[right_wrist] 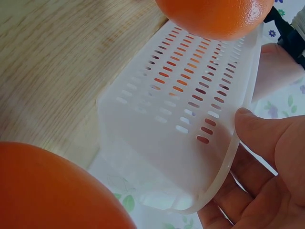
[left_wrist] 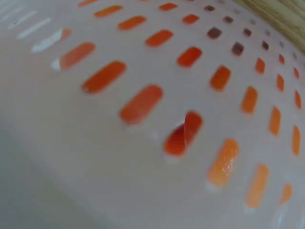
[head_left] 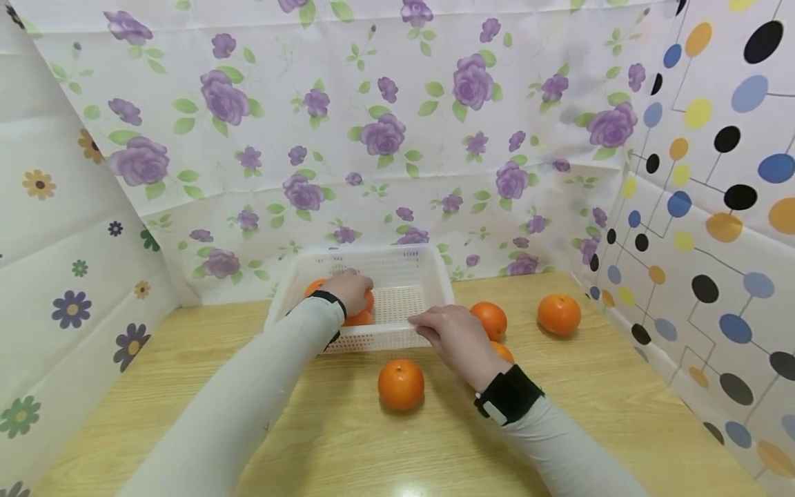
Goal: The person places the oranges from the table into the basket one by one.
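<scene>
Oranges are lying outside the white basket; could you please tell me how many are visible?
4: one orange in front of the basket, one farthest right, one beside the right hand, and one partly hidden by it; others may be hidden.

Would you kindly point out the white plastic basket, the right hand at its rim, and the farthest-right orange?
White plastic basket (head_left: 395, 339): head view, on its front wall.
Right hand (head_left: 458, 342): head view, on the back of the hand.
Farthest-right orange (head_left: 559, 315): head view, middle of its visible side.
</scene>
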A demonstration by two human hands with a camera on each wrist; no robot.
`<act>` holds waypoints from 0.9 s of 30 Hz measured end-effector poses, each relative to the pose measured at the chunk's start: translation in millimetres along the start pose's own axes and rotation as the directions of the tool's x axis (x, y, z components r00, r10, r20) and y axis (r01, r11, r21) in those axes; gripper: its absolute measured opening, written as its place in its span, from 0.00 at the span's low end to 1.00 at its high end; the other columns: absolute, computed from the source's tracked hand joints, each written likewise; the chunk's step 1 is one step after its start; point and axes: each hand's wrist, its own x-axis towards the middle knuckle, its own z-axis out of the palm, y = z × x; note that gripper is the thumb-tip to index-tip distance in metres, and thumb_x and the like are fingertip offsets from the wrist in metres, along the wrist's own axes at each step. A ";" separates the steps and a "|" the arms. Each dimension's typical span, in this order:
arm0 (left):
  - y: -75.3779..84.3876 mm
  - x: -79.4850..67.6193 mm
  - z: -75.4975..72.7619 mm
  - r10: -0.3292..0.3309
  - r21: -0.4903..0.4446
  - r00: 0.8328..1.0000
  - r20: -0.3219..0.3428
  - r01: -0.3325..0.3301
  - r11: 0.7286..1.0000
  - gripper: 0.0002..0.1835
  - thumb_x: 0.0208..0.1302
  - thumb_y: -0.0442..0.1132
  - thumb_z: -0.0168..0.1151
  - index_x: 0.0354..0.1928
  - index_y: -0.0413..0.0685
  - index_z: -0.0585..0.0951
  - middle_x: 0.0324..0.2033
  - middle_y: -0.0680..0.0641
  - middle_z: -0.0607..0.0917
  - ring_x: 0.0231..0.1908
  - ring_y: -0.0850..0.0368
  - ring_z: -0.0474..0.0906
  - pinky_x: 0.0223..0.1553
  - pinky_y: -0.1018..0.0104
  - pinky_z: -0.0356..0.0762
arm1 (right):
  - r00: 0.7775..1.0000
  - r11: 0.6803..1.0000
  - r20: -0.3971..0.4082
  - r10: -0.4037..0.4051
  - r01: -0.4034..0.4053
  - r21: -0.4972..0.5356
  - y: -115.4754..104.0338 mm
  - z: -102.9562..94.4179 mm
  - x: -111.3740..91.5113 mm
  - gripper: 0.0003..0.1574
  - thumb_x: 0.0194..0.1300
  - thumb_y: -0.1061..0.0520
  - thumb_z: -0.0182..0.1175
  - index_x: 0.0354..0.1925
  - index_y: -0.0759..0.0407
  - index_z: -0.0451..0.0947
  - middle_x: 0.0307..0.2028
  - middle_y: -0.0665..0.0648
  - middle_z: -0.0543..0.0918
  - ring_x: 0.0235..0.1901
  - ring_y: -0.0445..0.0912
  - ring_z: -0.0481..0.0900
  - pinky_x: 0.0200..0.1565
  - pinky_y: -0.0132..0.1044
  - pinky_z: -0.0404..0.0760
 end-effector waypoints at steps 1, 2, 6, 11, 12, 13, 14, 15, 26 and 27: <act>-1.2 0.6 0.5 -0.002 -0.004 1.000 -0.003 0.002 1.000 0.20 0.83 0.35 0.58 0.71 0.44 0.83 0.68 0.36 0.81 0.69 0.39 0.77 0.73 0.45 0.73 | 1.000 1.000 0.000 0.003 -0.003 0.002 -0.2 0.0 0.0 0.17 0.74 0.59 0.73 0.58 0.51 0.92 0.51 0.50 0.93 0.52 0.51 0.90 0.60 0.51 0.84; -2.6 2.0 1.1 -0.005 -0.009 1.000 -0.004 0.005 1.000 0.20 0.84 0.35 0.58 0.72 0.44 0.83 0.68 0.36 0.81 0.69 0.39 0.76 0.73 0.45 0.73 | 1.000 1.000 0.001 0.007 -0.007 0.006 -0.4 -0.2 0.1 0.17 0.74 0.59 0.73 0.58 0.51 0.92 0.51 0.50 0.93 0.52 0.51 0.90 0.60 0.51 0.84; -4.6 -0.8 -2.9 -0.002 -0.021 1.000 -0.008 0.002 1.000 0.21 0.85 0.35 0.56 0.73 0.44 0.81 0.69 0.37 0.81 0.70 0.39 0.76 0.74 0.44 0.72 | 1.000 1.000 -0.001 0.007 -0.007 0.007 -0.6 -0.1 0.8 0.17 0.74 0.59 0.73 0.58 0.52 0.92 0.50 0.50 0.93 0.52 0.51 0.90 0.60 0.51 0.84; -7.3 -8.5 -10.4 0.016 -0.048 0.999 -0.031 -0.017 0.999 0.22 0.84 0.37 0.58 0.74 0.45 0.80 0.70 0.36 0.80 0.72 0.37 0.75 0.73 0.43 0.72 | 1.000 1.000 -0.014 -0.007 0.007 0.005 -2.2 1.2 1.3 0.16 0.73 0.60 0.74 0.58 0.53 0.92 0.50 0.51 0.94 0.51 0.52 0.90 0.59 0.52 0.84; -8.4 -10.0 -11.3 0.018 -0.052 0.999 -0.041 -0.020 0.998 0.22 0.84 0.37 0.59 0.75 0.45 0.80 0.70 0.36 0.80 0.71 0.36 0.75 0.72 0.43 0.73 | 1.000 1.000 -0.015 -0.006 0.006 0.007 -2.9 1.4 1.5 0.16 0.73 0.60 0.74 0.58 0.53 0.92 0.50 0.51 0.94 0.52 0.52 0.90 0.60 0.52 0.84; -9.4 -10.9 -11.6 0.018 -0.062 0.999 -0.052 -0.022 0.998 0.22 0.84 0.37 0.59 0.75 0.46 0.80 0.70 0.36 0.80 0.71 0.36 0.75 0.72 0.43 0.74 | 1.000 1.000 -0.015 -0.006 0.006 0.007 -3.1 1.6 1.3 0.16 0.73 0.60 0.74 0.58 0.54 0.92 0.50 0.52 0.94 0.52 0.52 0.90 0.59 0.52 0.84; -10.3 -12.0 -11.8 0.019 -0.068 0.998 -0.065 -0.024 0.997 0.22 0.83 0.37 0.59 0.75 0.46 0.80 0.70 0.36 0.80 0.70 0.36 0.76 0.71 0.43 0.75 | 1.000 1.000 -0.015 -0.005 0.005 0.007 -3.5 1.8 1.3 0.16 0.73 0.60 0.74 0.58 0.53 0.93 0.50 0.52 0.94 0.52 0.52 0.90 0.60 0.52 0.84; -11.3 -13.3 -11.9 0.018 -0.076 0.997 -0.079 -0.024 0.997 0.23 0.83 0.38 0.59 0.75 0.47 0.80 0.70 0.36 0.80 0.69 0.35 0.77 0.69 0.42 0.76 | 1.000 1.000 -0.012 -0.005 0.005 0.005 -3.8 2.0 1.4 0.16 0.73 0.60 0.74 0.58 0.53 0.93 0.50 0.52 0.94 0.52 0.52 0.90 0.60 0.52 0.84; -14.8 -42.7 -17.7 0.069 -0.100 0.954 -0.293 -0.102 0.990 0.23 0.81 0.39 0.62 0.73 0.48 0.81 0.67 0.37 0.82 0.64 0.35 0.79 0.62 0.41 0.81 | 0.999 0.999 0.005 0.042 -0.042 0.013 -5.9 0.3 1.1 0.16 0.75 0.59 0.73 0.58 0.51 0.92 0.52 0.50 0.93 0.54 0.51 0.89 0.60 0.51 0.84; -15.8 -45.0 -17.8 0.071 -0.107 0.949 -0.308 -0.108 0.988 0.23 0.81 0.39 0.63 0.73 0.48 0.82 0.67 0.37 0.82 0.65 0.35 0.79 0.62 0.41 0.81 | 0.999 0.999 0.004 0.043 -0.043 0.013 -5.5 0.4 0.8 0.16 0.75 0.59 0.73 0.58 0.50 0.92 0.52 0.50 0.93 0.54 0.51 0.89 0.60 0.51 0.84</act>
